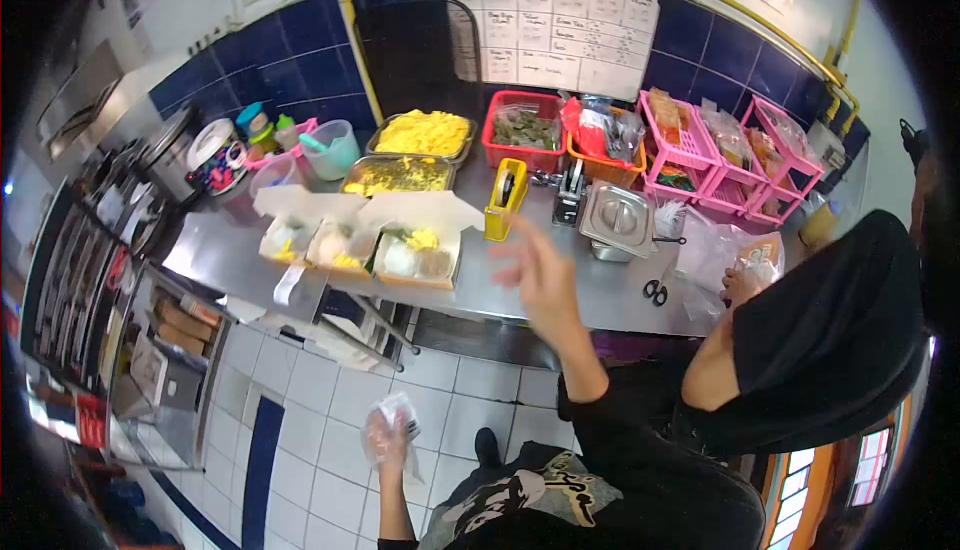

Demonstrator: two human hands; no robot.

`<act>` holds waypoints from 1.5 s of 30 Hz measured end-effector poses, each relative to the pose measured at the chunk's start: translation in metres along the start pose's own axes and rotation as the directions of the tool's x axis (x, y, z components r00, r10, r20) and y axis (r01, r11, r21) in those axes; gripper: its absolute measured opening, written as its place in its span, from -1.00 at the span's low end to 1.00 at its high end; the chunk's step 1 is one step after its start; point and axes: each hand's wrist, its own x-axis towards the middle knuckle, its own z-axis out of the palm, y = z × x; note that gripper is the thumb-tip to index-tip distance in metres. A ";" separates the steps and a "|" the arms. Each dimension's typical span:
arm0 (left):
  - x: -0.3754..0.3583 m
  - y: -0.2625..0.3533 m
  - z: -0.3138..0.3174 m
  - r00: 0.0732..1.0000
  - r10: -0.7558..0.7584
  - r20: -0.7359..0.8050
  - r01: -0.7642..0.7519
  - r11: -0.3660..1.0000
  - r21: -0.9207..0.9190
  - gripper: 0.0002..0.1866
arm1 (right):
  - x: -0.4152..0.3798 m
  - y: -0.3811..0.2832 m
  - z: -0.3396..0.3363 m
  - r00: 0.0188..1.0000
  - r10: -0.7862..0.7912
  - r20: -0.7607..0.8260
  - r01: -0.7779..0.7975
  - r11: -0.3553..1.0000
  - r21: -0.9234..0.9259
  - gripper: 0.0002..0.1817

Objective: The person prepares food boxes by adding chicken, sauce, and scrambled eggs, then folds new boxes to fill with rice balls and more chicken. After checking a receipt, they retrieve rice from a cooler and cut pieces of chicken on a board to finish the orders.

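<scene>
My left hand (387,437), in a clear plastic glove, hangs low over the floor. Its fingers are closed on a small white packet (400,411) with dark print. My bare right hand (540,275) is raised over the counter's front edge, fingers apart and a little blurred, holding nothing. Just beyond it stands a yellow tape dispenser (506,200). To its left sit three open cardboard boxes: a left box (283,240), a middle box (340,248) and a right box (416,255). They hold white rice-like mounds and yellow food; a white strip hangs off the front.
Metal trays of yellow food (424,134), a red basket (522,130) of leaves, a black dispenser (570,195), a lidded steel container (617,220), scissors (656,291) and pink baskets (685,140) line the counter. At right, a co-worker in a black cap (820,320) touches a plastic bag.
</scene>
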 end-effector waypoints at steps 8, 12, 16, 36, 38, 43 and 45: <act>0.017 -0.172 0.119 0.791 -0.550 0.269 0.371 0.780 0.504 -0.48 | 0.259 0.128 -0.197 0.754 -0.094 -0.650 0.206 0.974 0.098 -0.54; 0.023 -0.141 0.136 0.555 -0.258 0.791 -0.374 0.772 0.514 -0.67 | 0.335 0.256 -0.389 0.478 -0.178 -0.860 -0.059 0.971 -0.233 -0.61; 0.067 -0.093 0.200 0.599 -0.407 0.689 -0.093 0.820 0.565 -0.68 | 0.351 0.326 -0.559 0.422 -0.332 -0.844 -0.560 0.636 -0.530 -0.60; 0.196 -0.005 0.326 0.596 -0.512 0.619 0.036 0.787 0.616 -0.73 | 0.358 0.384 -0.682 0.510 -0.337 -0.791 -0.402 0.720 -0.566 -0.83; 0.195 -0.009 0.328 0.596 -0.508 0.621 0.038 0.791 0.611 -0.74 | 0.354 0.384 -0.684 0.518 -0.364 -0.774 -0.352 0.733 -0.582 -0.85; 0.189 -0.010 0.324 0.594 -0.522 0.612 0.059 0.787 0.614 -0.75 | 0.373 0.338 -0.677 0.050 -0.583 -0.811 0.073 0.812 -0.580 -0.79; 0.186 -0.009 0.326 0.597 -0.529 0.603 0.066 0.782 0.620 -0.76 | 0.363 0.349 -0.747 0.087 -0.422 -0.902 0.020 0.906 -0.422 -0.74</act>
